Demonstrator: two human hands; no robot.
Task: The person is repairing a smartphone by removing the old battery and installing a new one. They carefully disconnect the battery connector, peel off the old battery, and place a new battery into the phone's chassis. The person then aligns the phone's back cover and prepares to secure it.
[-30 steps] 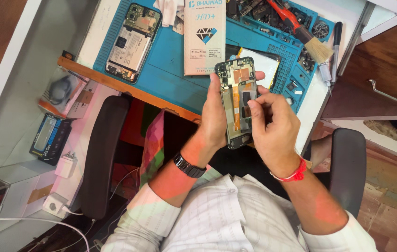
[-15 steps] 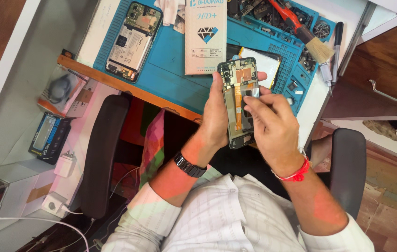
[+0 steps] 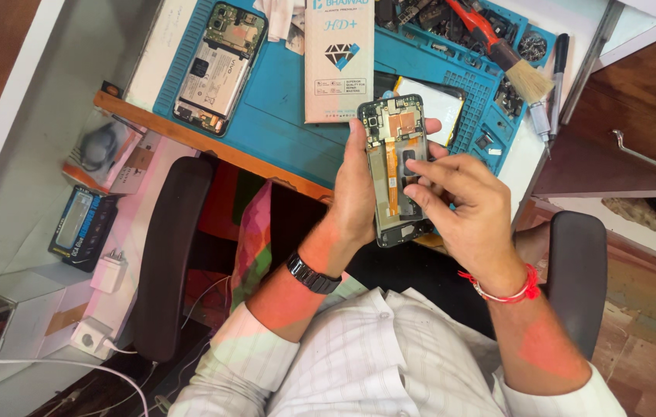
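Observation:
My left hand [image 3: 359,189] grips an opened phone frame [image 3: 395,147] upright above the desk's front edge, its back off, with an orange flex cable and copper patch showing. My right hand [image 3: 463,205] rests against the frame's right side, its fingertips pressing on the inner parts near the middle. A black watch is on my left wrist and a red thread on my right. Whatever sits under my fingertips is hidden.
A blue repair mat [image 3: 282,93] covers the desk. On it lie a second opened phone [image 3: 216,66] at the left, a tall beige box [image 3: 338,58], a brush [image 3: 509,58], a pen-like tool [image 3: 556,73] and several small parts. Black chair armrests [image 3: 166,262] flank me.
The phone frame and both hands have shifted slightly up and toward the desk. My right fingers have moved on the frame's inner parts.

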